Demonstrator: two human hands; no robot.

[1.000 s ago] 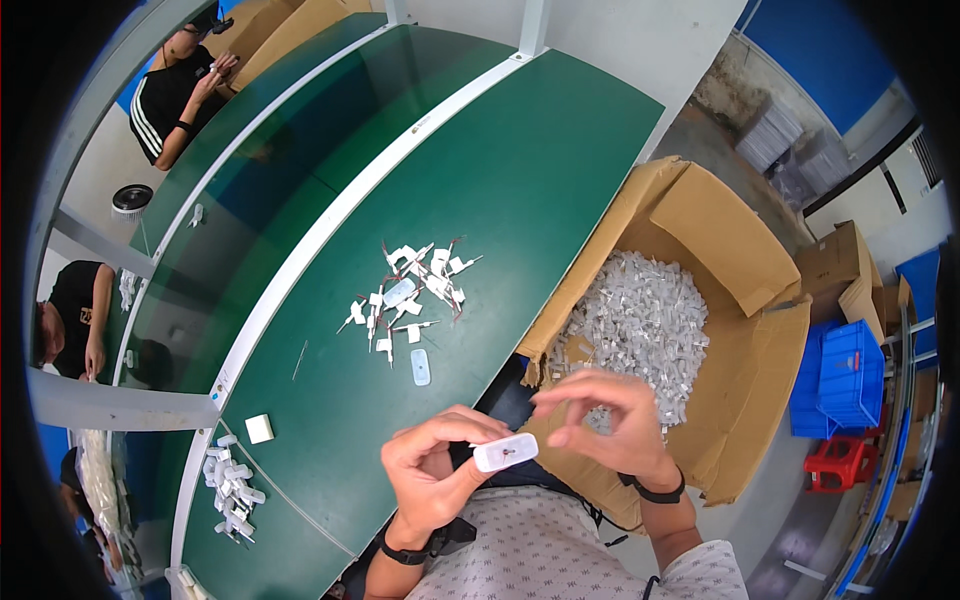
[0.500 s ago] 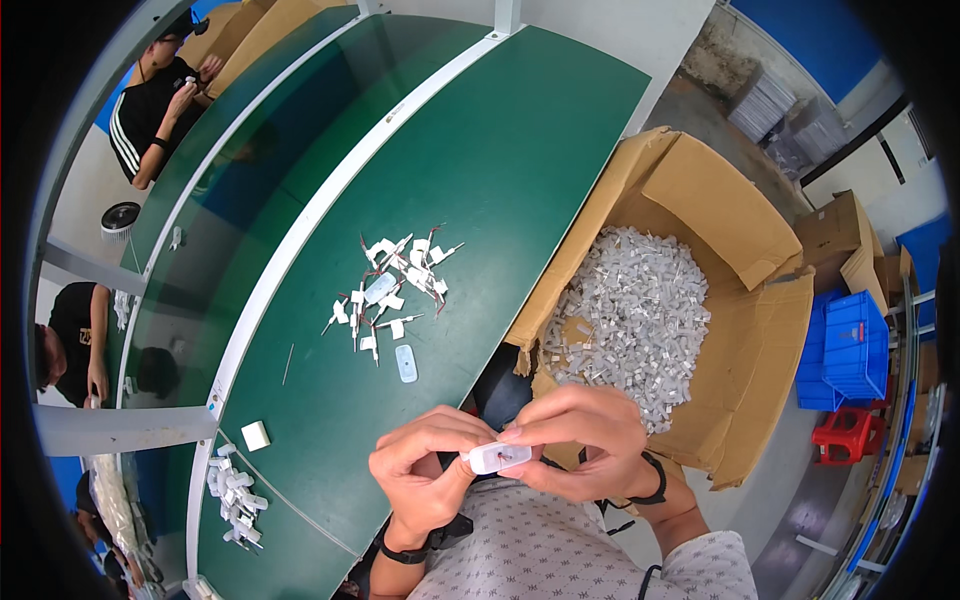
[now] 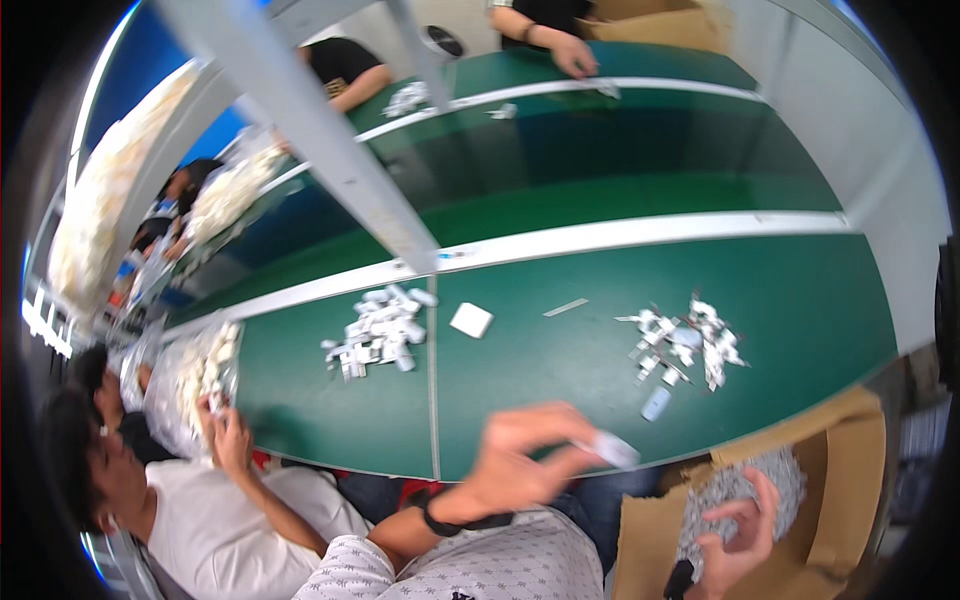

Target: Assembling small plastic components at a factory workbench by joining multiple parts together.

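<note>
My left hand (image 3: pixel 525 455) pinches a small white oblong plastic casing (image 3: pixel 615 452) between thumb and fingers, just above the near edge of the green table. The casing is blurred by motion. My right hand (image 3: pixel 745 530) is over the cardboard box (image 3: pixel 850 490) at the lower right, fingers curved and apart, with nothing visible in them. Many small grey-white plastic pieces (image 3: pixel 785 480) fill that box below the hand. Beyond my hands, on the right of the table, lies a loose heap of white parts with thin dark and red wires (image 3: pixel 710 345). A pale blue oblong casing (image 3: pixel 656 403) rests beside it.
A pile of white and pale casings (image 3: pixel 385 335) and a square white block (image 3: pixel 471 320) lie further left. A thin strip (image 3: pixel 566 307) is on the green table (image 3: pixel 540 370). A co-worker in white (image 3: pixel 240 500) sits at my left. A grey post (image 3: pixel 340 170) rises from the white rail.
The view has swung to the left. My hands have separated: the left one keeps the white casing, while the right one has let go and moved over the box.
</note>
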